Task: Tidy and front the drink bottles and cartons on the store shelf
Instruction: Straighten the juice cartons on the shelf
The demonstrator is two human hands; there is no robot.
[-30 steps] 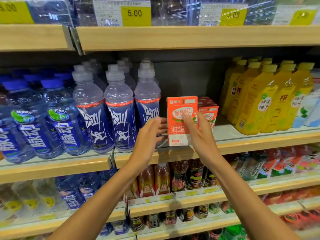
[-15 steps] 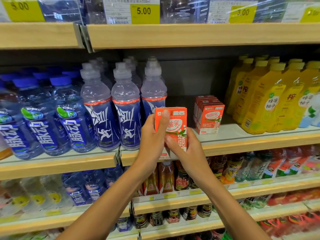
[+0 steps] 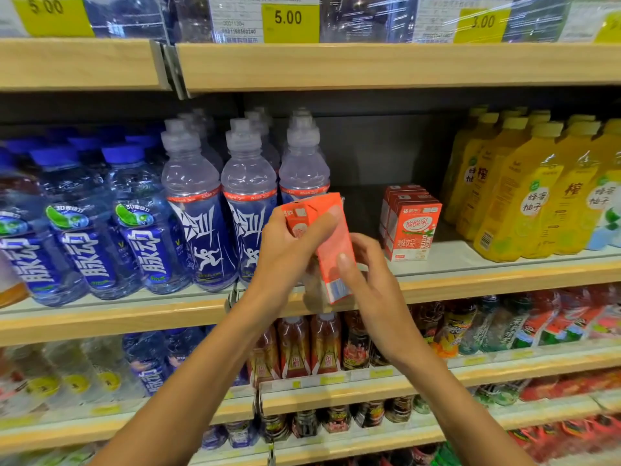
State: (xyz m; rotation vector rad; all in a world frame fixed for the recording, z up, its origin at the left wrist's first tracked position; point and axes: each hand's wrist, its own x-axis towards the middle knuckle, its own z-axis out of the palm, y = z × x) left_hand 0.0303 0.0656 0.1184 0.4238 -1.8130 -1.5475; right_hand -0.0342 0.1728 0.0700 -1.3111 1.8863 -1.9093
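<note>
Your left hand (image 3: 285, 250) grips the top and your right hand (image 3: 373, 280) pinches the lower end of the small orange-red paper carton (image 3: 331, 237), held tilted in the air before the pale wooden shelf (image 3: 487, 279). Turn its printed face outward, level it, then set it upright, flush beside the matching orange-red cartons (image 3: 415, 227) — these read 酸酸乳. Leftward, blue-capped clear plastic bottles (image 3: 144, 237) read 脉动; overhead, yellow price tags (image 3: 289, 20) show 5.00 and 3.00.

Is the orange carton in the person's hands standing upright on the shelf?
No, the left hand and right hand hold the orange carton tilted before the shelf.
</note>
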